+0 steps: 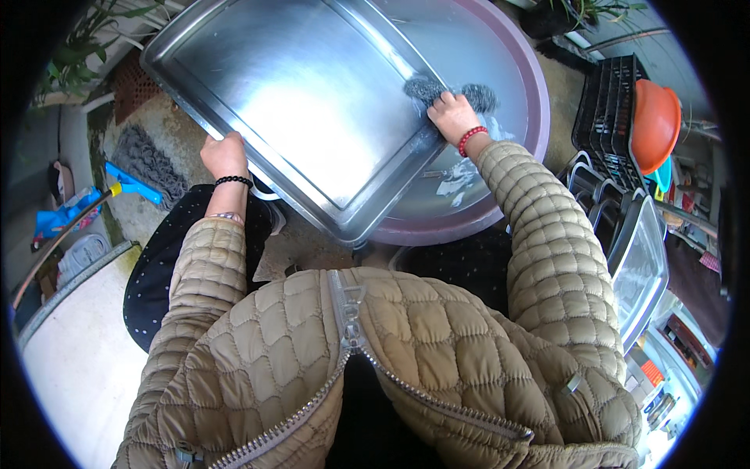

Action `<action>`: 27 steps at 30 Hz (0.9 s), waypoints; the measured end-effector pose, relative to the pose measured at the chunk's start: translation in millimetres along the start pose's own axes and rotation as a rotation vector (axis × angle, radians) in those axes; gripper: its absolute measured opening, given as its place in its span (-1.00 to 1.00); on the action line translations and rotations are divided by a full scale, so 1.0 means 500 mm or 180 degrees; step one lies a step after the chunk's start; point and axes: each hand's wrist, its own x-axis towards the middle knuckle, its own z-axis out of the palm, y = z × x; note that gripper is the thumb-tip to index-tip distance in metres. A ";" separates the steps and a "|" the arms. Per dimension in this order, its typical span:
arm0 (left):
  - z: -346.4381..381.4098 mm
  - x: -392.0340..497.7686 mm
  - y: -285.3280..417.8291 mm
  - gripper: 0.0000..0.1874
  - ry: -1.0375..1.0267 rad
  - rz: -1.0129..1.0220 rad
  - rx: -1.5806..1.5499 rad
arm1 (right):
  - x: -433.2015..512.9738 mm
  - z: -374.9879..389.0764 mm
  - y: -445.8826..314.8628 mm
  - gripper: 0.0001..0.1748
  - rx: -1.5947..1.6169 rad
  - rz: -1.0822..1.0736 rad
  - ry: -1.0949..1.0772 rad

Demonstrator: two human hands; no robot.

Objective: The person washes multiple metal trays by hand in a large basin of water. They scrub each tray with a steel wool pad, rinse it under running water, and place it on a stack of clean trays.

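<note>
A large rectangular metal tray (293, 111) is tilted over the left part of a round pink plastic tub (536, 105) of cloudy water. My left hand (225, 155) grips the tray's left long edge. At the opposite edge, my right hand (456, 120) holds a steel wool scourer (423, 89), which lies against the tray's rim; more of the grey wool (480, 98) shows on the hand's other side, over the water. White suds float near the tub's lower right wall. The palm side of both hands is hidden.
Right of the tub stand a black plastic crate (606, 105), an orange bowl (656, 126) and stacked trays or containers (636, 258). On the left are a grey shaggy mat or mop head (149, 164) and a blue squeegee-like head (133, 183) on a pole. Plants hang at both upper corners.
</note>
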 end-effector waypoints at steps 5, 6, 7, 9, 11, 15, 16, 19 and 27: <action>0.002 0.004 -0.007 -0.80 -0.0037 -0.0034 0.0078 | 0.053 0.000 0.066 -0.75 0.0104 -0.0269 0.1338; 0.004 0.005 -0.009 -0.81 -0.0006 -0.0060 0.0050 | 0.059 0.001 0.072 -0.61 0.0116 -0.0279 0.0898; 0.006 0.007 -0.010 -0.81 0.0025 -0.0082 0.0021 | 0.059 0.003 0.073 -0.61 0.0030 -0.0265 0.0595; 0.010 0.012 -0.012 -0.81 0.0065 -0.0136 -0.0076 | 0.044 0.005 0.070 -0.60 -0.0222 -0.0292 0.0357; 0.013 0.012 -0.014 -0.82 0.0065 -0.0223 -0.0231 | 0.013 0.006 0.060 -0.61 -0.0090 -0.0293 -0.0112; 0.015 0.009 -0.012 -0.85 0.0159 -0.0264 -0.0180 | -0.031 0.001 0.039 -0.64 0.0442 -0.0042 -0.0929; 0.015 0.008 -0.010 -0.85 0.0163 -0.0297 -0.0197 | -0.031 0.001 0.035 -0.64 0.0612 0.0090 -0.1123; 0.015 0.006 -0.011 -0.86 0.0153 -0.0275 -0.0230 | -0.015 0.004 0.009 -0.65 0.1159 0.0577 -0.1604; 0.017 0.014 -0.028 -0.83 0.0081 -0.0304 -0.0378 | 0.009 -0.051 -0.132 -0.55 0.2437 0.0916 -0.1484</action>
